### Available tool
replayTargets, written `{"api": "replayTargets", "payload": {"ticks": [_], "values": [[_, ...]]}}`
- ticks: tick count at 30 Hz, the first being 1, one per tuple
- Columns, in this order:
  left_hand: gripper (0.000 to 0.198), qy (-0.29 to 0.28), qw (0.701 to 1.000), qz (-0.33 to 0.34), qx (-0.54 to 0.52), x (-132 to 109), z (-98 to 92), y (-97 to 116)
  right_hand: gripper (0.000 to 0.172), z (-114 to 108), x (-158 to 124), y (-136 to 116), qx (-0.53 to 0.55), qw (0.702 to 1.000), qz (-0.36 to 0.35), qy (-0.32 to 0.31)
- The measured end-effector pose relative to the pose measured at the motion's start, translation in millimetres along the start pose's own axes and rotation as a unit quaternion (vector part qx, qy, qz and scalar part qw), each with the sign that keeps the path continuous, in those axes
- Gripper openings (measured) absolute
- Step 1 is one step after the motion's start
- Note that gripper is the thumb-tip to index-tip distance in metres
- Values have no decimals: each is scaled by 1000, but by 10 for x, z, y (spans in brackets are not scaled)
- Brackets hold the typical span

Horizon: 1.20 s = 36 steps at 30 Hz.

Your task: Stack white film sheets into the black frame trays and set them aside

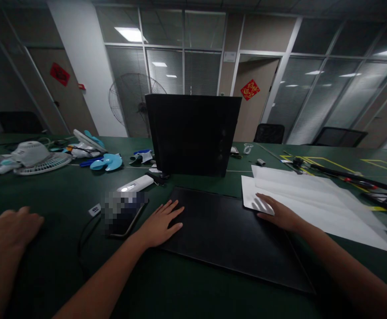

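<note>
A flat black rectangular panel (223, 230) lies on the green table in front of me. My left hand (162, 223) rests on its left edge, fingers spread and palm down. At the panel's upper right, my right hand (278, 212) is open, with fingers stretched over the corner of a white sheet (249, 190) that overlaps the panel. Finger shadows fall on that sheet. Behind the panel stands a black upright rectangular object (193, 137); its kind is unclear. Left of my left hand are a phone (127, 221), partly blurred out, and a white elongated device (136, 184).
Another person's hand (12, 230) rests at the far left. Fan parts, including a blue fan blade (107, 162) and a white grille (43, 163), lie back left. Large white sheets (316, 201) spread right, near black rods (356, 177). A clear cup (247, 148) stands behind.
</note>
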<state>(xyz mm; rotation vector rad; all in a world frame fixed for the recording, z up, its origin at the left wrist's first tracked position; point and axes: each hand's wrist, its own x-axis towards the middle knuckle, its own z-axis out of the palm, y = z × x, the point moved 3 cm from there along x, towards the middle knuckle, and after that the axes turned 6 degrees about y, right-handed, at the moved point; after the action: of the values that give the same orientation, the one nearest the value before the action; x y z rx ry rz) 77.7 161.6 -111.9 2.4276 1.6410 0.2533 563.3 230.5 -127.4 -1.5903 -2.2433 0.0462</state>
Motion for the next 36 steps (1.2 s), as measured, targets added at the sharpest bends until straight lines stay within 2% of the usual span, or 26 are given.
{"api": "replayTargets", "payload": {"ticks": [3,6,14,17,20,22,26,28,30,32,36], "values": [[65,1,1000,-11,13,7,-7,25,79,153,21,305,-8,1000,27,1],[64,4,1000,-9,20,37,-6,30,70,193,-18,428,-24,999,40,0],[57,4,996,-62,61,95,-59,9,50,33,-154,726,-120,990,77,12],[55,4,989,-113,90,59,-129,-80,61,-31,-218,800,-157,984,78,9],[53,0,979,-171,109,14,-213,-150,73,-126,-267,783,-195,976,95,33],[52,5,974,-195,116,-7,-253,-148,77,-208,-290,688,-212,970,85,77],[54,50,969,-195,141,-15,-269,-63,77,-293,-307,411,-226,958,33,173],[54,71,968,-188,148,-13,-252,-33,76,-217,-283,336,-213,964,32,158],[54,80,969,-182,146,-12,-232,-29,72,-76,-248,346,-193,973,61,111],[54,84,970,-176,142,-13,-217,-43,65,62,-227,437,-183,974,112,77],[53,87,971,-173,141,-20,-203,-83,59,130,-269,743,-184,959,200,83]]}}
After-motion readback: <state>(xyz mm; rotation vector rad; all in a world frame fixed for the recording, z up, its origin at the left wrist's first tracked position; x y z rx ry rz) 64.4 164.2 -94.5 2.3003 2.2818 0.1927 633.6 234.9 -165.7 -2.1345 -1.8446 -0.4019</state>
